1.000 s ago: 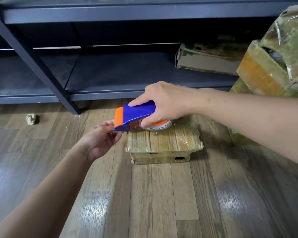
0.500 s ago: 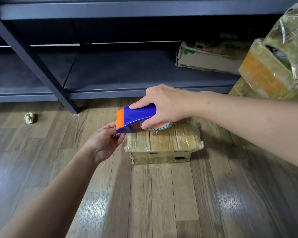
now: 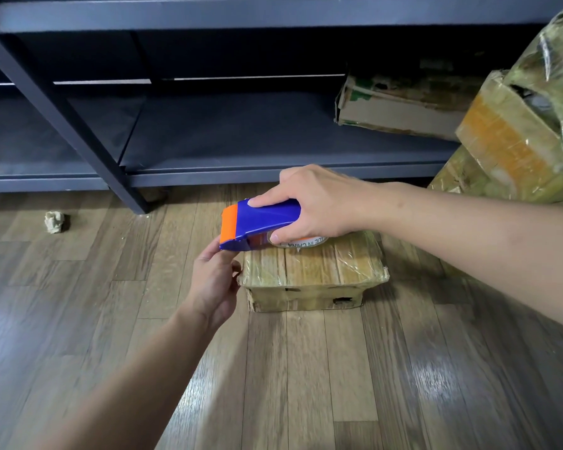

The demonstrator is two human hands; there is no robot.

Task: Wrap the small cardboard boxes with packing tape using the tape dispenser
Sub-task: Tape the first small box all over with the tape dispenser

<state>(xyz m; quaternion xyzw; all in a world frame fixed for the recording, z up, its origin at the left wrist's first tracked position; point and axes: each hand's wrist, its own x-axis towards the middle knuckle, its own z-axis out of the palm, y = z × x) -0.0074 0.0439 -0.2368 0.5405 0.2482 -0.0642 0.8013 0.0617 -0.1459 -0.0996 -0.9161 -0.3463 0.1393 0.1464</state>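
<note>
A small cardboard box (image 3: 316,280) lies on the wooden floor, its top covered in shiny clear tape. My right hand (image 3: 312,203) grips a blue tape dispenser (image 3: 260,222) with an orange tip, held over the box's left rear corner; the tape roll shows under my fingers. My left hand (image 3: 213,280) is just left of the box, fingertips pinched at the dispenser's lower front edge. Whether it holds a tape end is too unclear to tell.
A dark metal shelf (image 3: 241,131) stands behind the box, with a flat worn carton (image 3: 394,105) on its lower level. Tape-wrapped boxes (image 3: 514,141) pile up at the right. A crumpled paper ball (image 3: 55,221) lies on the floor at left.
My left hand has shifted right and down, closer to the box's left edge, fingertips staying at the dispenser's front. The dispenser has moved slightly lower over the box.
</note>
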